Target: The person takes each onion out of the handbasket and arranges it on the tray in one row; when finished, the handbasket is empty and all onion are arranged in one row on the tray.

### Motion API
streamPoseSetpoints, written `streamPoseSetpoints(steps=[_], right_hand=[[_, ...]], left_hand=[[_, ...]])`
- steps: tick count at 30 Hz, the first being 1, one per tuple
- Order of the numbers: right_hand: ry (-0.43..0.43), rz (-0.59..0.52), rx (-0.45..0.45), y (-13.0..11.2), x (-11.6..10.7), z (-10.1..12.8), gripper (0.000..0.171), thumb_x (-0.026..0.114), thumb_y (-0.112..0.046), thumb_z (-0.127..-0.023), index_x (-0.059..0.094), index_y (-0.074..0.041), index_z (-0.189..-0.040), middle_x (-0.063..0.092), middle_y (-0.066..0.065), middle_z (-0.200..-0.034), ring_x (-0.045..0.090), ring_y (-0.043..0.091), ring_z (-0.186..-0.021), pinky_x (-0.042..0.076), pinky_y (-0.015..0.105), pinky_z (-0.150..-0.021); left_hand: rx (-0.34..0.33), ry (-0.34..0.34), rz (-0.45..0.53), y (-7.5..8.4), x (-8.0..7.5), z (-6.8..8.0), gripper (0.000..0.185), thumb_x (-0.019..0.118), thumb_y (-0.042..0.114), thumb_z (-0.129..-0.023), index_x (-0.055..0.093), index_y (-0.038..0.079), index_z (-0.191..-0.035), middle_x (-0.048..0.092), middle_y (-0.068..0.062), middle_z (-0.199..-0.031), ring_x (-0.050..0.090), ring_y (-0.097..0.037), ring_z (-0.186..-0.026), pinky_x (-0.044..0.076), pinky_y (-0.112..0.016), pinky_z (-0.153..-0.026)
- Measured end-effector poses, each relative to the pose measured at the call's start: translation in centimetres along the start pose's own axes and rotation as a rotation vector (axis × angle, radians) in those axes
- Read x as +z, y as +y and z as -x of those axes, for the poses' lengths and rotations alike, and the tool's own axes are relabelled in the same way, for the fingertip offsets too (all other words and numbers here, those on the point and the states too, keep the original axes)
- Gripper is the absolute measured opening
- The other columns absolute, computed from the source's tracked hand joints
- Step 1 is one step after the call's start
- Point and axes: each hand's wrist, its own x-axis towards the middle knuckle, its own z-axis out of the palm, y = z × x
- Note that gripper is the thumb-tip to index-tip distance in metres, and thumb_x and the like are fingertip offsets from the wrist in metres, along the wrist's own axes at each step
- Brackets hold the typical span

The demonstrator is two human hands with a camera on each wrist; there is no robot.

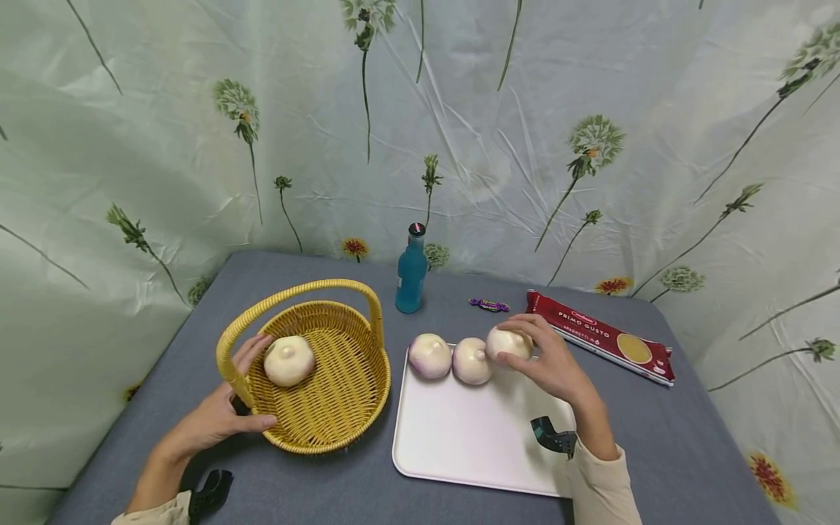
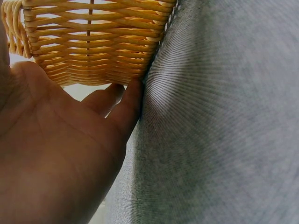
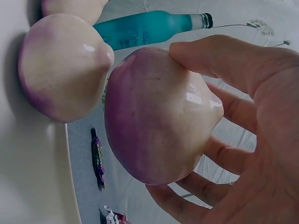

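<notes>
My right hand (image 1: pixel 539 355) grips a white-and-purple turnip (image 1: pixel 508 343) (image 3: pixel 159 116) at the far right corner of a white tray (image 1: pixel 472 437). Two more turnips (image 1: pixel 429 356) (image 1: pixel 471 361) lie in a row beside it on the tray's far edge; the nearer one (image 3: pixel 60 70) touches the held one. My left hand (image 1: pixel 223 412) (image 2: pixel 70 154) holds the near left rim of a yellow wicker basket (image 1: pixel 328 408) (image 2: pixel 93 42), thumb along the wall, fingers by the handle base. One turnip (image 1: pixel 289 360) lies inside the basket.
A blue glass bottle (image 1: pixel 411 273) (image 3: pixel 145 30) stands behind the basket and tray. A wrapped candy (image 1: pixel 488 305) (image 3: pixel 97 158) and a red spaghetti packet (image 1: pixel 600 335) lie at the back right. Grey cloth (image 2: pixel 224 116) covers the table; a flowered curtain (image 1: pixel 459 109) surrounds it.
</notes>
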Motion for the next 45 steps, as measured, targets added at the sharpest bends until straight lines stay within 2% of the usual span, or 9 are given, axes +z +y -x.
streamPoseSetpoints(steps=[12, 28, 34, 45], right_hand=[[-0.028, 0.042, -0.015, 0.7, -0.1, 0.0, 0.038, 0.08, -0.019, -0.086, 0.069, -0.01, -0.121, 0.058, 0.012, -0.128, 0.051, 0.032, -0.122, 0.043, 0.055, -0.096], [-0.038, 0.079, 0.009, 1.4, -0.2, 0.3, 0.035, 0.081, -0.017, -0.084, 0.07, -0.009, -0.117, 0.06, 0.013, -0.127, 0.053, 0.035, -0.122, 0.042, 0.056, -0.096], [-0.046, 0.083, 0.03, 1.6, -0.3, 0.4, 0.036, 0.082, -0.017, -0.084, 0.07, -0.008, -0.116, 0.06, 0.014, -0.125, 0.054, 0.035, -0.119, 0.042, 0.053, -0.095], [-0.093, 0.113, 0.072, 1.8, -0.3, 0.5, 0.036, 0.082, -0.021, -0.083, 0.07, -0.008, -0.115, 0.06, 0.017, -0.125, 0.054, 0.037, -0.119, 0.04, 0.058, -0.099]], left_hand=[[-0.006, -0.004, -0.002, 0.0, 0.0, 0.0, 0.113, 0.081, 0.001, -0.076, 0.012, 0.021, -0.163, -0.006, -0.004, -0.169, -0.009, -0.006, -0.15, 0.006, -0.086, -0.093], [0.006, -0.004, 0.011, -0.1, 0.0, 0.0, 0.114, 0.081, -0.001, -0.075, 0.012, 0.02, -0.163, -0.006, -0.005, -0.169, -0.008, -0.006, -0.15, 0.006, -0.085, -0.093], [0.002, -0.003, 0.017, -0.1, 0.0, 0.0, 0.114, 0.081, -0.001, -0.075, 0.012, 0.02, -0.163, -0.006, -0.005, -0.169, -0.009, -0.006, -0.15, 0.005, -0.085, -0.094], [-0.004, -0.008, 0.009, -0.1, 0.0, -0.1, 0.113, 0.081, 0.0, -0.076, 0.011, 0.021, -0.163, -0.007, -0.005, -0.169, -0.009, -0.009, -0.15, 0.005, -0.086, -0.093]])
